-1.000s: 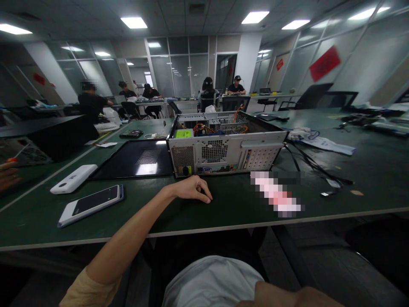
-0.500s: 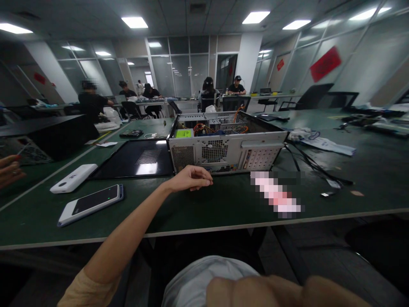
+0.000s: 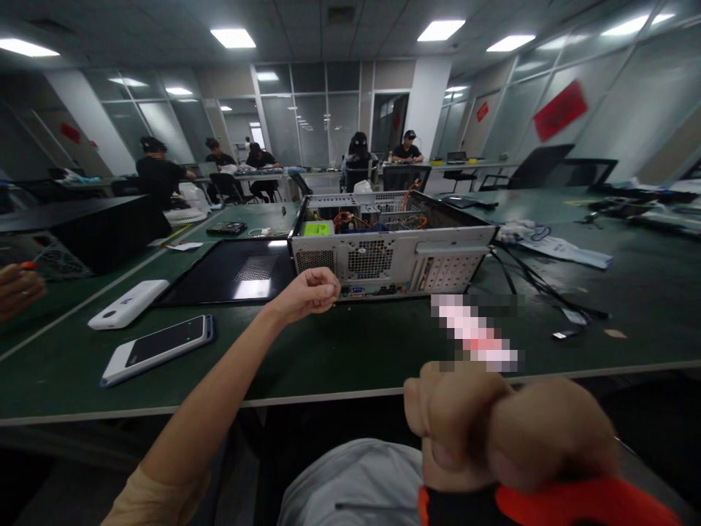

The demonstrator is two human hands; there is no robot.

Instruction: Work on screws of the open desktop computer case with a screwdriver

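Observation:
My right hand (image 3: pixel 493 424) is large and close at the lower right. Its fingers are wrapped round the red and black handle of a screwdriver (image 3: pixel 591 504), whose thin shaft points left over my lap. My left hand (image 3: pixel 309 294) is closed in a pinch just in front of the rear panel of a desktop computer case (image 3: pixel 402 252). What its fingertips hold, if anything, is too small to make out. The case lies on its side with the top open, showing wires and a green-labelled part (image 3: pixel 318 229). Left of it lies a black side panel (image 3: pixel 230 270).
At the front left are a white power bank (image 3: pixel 128 305) and a phone-like device (image 3: pixel 158 349). Black cables (image 3: pixel 539 281) and gloves (image 3: pixel 569 248) lie right of the case. Another person's hand (image 3: pixel 19 292) works at a black case (image 3: pixel 82 230). A pixelated item lies front right.
My right hand has risen into view, now showing the screwdriver in it. My left hand has moved a little left and up, its fingers drawn into a tighter pinch.

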